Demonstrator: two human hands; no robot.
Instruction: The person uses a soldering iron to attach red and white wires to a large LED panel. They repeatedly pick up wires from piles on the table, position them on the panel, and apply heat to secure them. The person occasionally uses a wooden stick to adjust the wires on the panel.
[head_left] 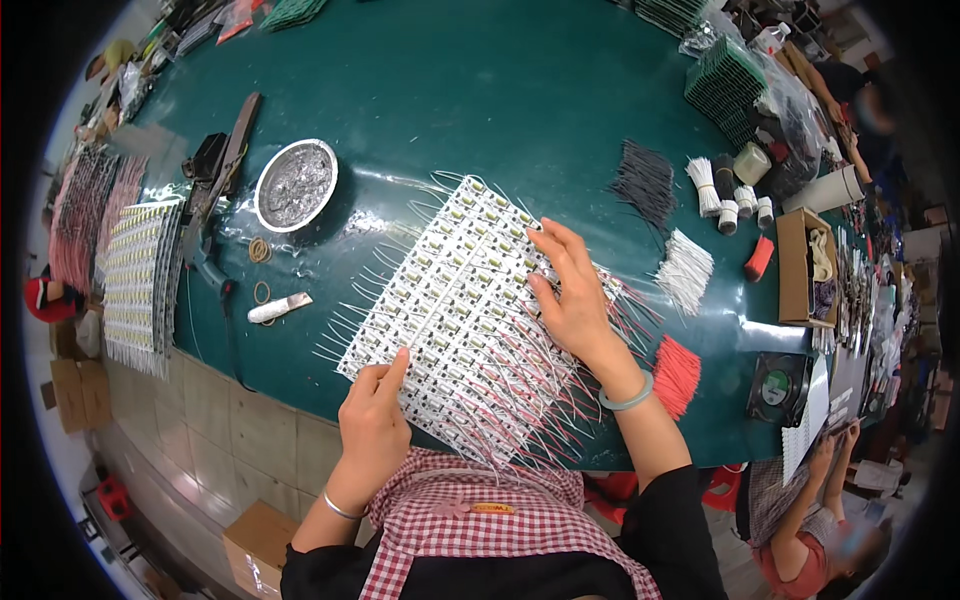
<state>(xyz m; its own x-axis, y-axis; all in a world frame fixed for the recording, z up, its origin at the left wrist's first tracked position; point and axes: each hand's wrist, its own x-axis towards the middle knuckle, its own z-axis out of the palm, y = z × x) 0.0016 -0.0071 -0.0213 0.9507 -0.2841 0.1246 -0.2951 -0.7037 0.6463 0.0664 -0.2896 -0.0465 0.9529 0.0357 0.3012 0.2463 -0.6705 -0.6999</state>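
Observation:
A white circuit board panel (440, 290) lies on the green table in front of me. Rows of small components cover it, white wires stick out along its left side, and red and white wires fan out over its lower right part. My left hand (378, 415) is at the panel's lower left edge, its index finger stretched onto the board and the other fingers bent, with nothing visible in them. Spread over the panel's upper right edge, my right hand (578, 300) has its thumb and fingers apart on the board and holds nothing.
A bowl of grey material (297, 186), a soldering iron (205, 262) and a white-wrapped blade (280, 308) are at left. Bundles of black wires (645, 185), white wires (685, 270) and red wires (676, 377) lie at right, near a cardboard box (797, 268). Another stack of panels (140, 280) stands far left.

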